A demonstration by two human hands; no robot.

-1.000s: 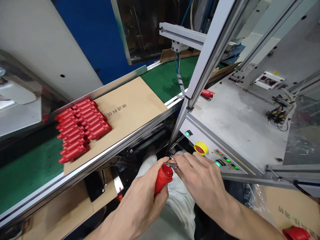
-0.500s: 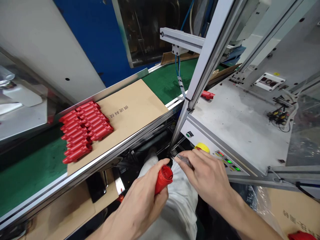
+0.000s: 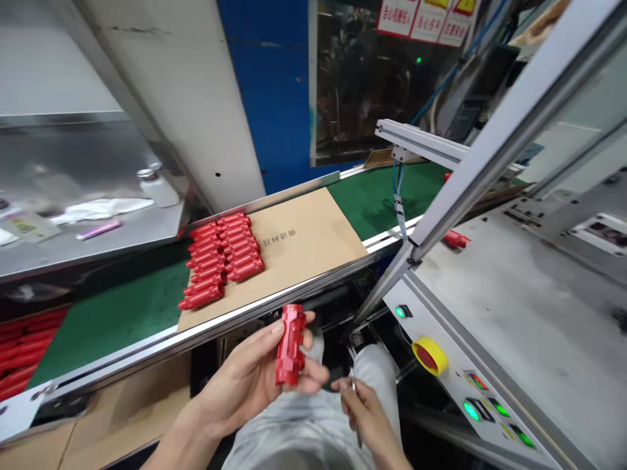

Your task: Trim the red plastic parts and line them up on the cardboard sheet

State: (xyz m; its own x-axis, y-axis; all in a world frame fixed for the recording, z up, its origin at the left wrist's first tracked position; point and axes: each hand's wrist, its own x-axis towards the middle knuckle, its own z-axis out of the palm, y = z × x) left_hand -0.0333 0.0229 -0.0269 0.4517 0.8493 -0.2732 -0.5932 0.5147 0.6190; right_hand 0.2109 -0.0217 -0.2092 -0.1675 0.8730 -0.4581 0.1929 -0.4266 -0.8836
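Hands | left (image 3: 252,372): red tube (image 3: 290,346) | right (image 3: 366,414): slim metal tool (image 3: 353,386)

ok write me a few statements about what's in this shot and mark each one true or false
1. The left hand holds a red piece. True.
2. The right hand is empty. False: the right hand holds a thin metal tool.
3. The grouped red pieces lie on a cardboard sheet. True.
4. The round button on the control panel has a blue ring. False: its ring is yellow, around a red middle.
5. The white bottle stands on the metal shelf. True.
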